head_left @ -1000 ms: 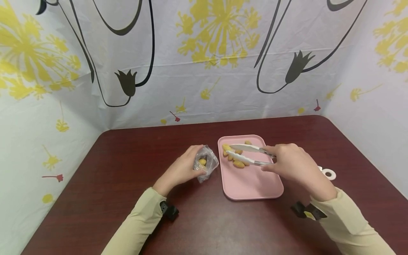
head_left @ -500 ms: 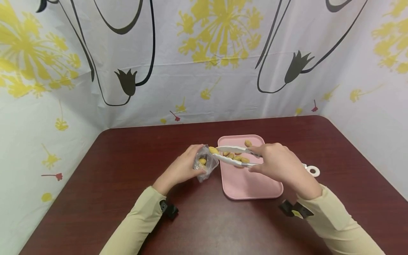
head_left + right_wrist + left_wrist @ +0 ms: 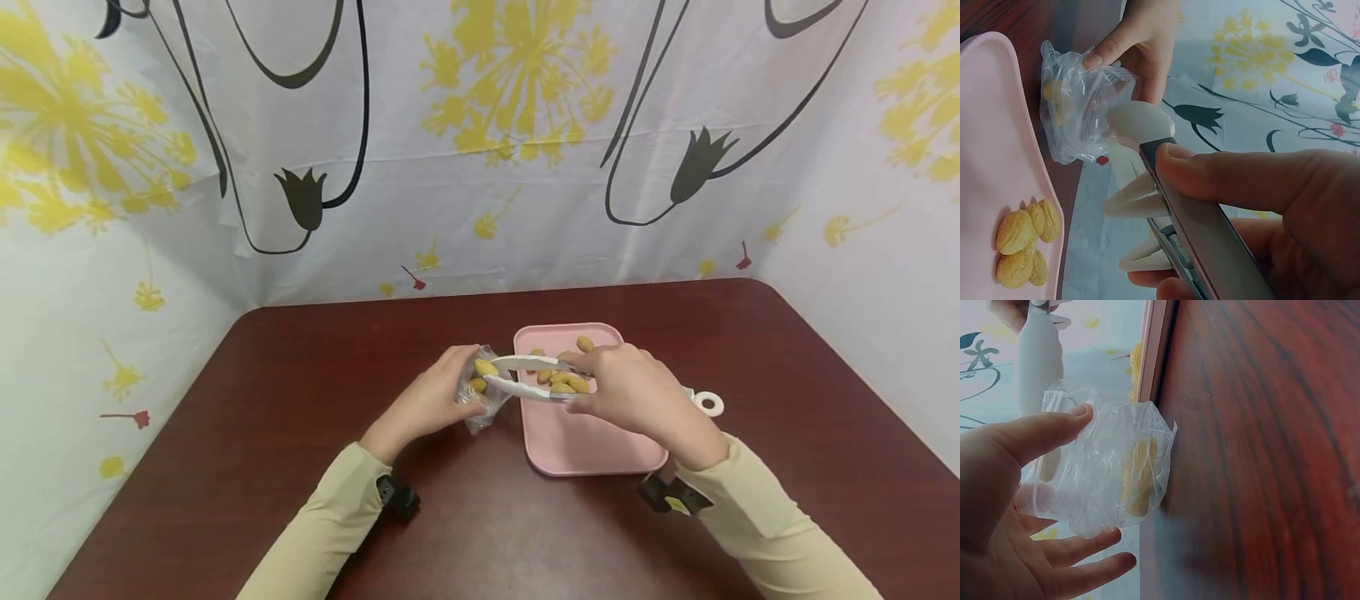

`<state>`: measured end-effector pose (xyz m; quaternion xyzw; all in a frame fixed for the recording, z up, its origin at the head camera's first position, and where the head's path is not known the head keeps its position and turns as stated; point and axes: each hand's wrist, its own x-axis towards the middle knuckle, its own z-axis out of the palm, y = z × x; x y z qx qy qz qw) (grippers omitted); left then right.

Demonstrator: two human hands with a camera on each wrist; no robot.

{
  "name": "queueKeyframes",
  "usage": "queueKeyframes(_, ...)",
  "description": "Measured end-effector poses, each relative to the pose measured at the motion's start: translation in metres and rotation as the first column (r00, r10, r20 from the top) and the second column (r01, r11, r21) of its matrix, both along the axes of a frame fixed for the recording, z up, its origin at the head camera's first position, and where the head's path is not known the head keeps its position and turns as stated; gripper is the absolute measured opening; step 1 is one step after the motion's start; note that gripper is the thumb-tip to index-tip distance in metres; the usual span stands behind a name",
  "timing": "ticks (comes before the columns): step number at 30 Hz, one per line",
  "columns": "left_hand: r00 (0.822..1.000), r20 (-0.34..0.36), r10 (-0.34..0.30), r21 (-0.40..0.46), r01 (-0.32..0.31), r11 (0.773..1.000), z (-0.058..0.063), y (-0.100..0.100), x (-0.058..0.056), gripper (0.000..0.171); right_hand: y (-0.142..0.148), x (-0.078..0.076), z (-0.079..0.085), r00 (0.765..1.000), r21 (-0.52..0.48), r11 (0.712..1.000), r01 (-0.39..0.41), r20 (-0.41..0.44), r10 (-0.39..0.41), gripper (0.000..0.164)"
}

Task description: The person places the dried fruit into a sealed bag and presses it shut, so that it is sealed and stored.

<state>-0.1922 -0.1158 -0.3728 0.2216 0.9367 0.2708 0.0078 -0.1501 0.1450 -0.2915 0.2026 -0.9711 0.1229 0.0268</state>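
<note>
One left hand (image 3: 431, 402), left of the pink tray (image 3: 592, 446), has its fingers gripping a clear bag (image 3: 483, 414). Right hand (image 3: 630, 392), over the tray's right side, grasps tongs (image 3: 529, 390): long axis crosswise, tips pointing left past the tray, yellow piece (image 3: 486, 367) at the tips. Other pieces (image 3: 577, 384): tray's far half.

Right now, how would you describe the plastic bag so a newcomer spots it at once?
On the dark red table, find the pink tray. Just past its left edge, the person's left grip holds the small plastic bag. It is the only see-through item there, with a yellow piece showing inside, unlike the opaque tray and the white-tipped tongs.
</note>
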Motion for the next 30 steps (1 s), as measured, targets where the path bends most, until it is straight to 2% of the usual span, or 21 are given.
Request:
queueKeyframes(4,1.000,-0.006,-0.005,0.008,0.005,1.000,-0.001,0.000,0.001,0.083,-0.003,-0.002,-0.002,1.000,0.016,1.000,-0.009,0.002,0.009,0.050)
queueKeyframes(8,1.000,-0.020,-0.009,0.009,0.009,1.000,-0.002,0.000,0.000,0.084,-0.004,-0.001,-0.002,1.000,0.023,1.000,0.006,0.007,-0.006,0.057)
queueKeyframes(16,1.000,-0.022,-0.005,0.008,0.006,1.000,-0.001,0.000,0.000,0.084,0.001,0.001,0.000,1.000,-0.018,1.000,0.026,0.003,-0.026,0.066)
queueKeyframes(30,0.999,-0.036,-0.009,0.006,0.009,1.000,-0.001,0.000,0.000,0.084,0.020,0.003,0.000,0.998,-0.007,0.999,0.054,-0.018,-0.054,0.066)
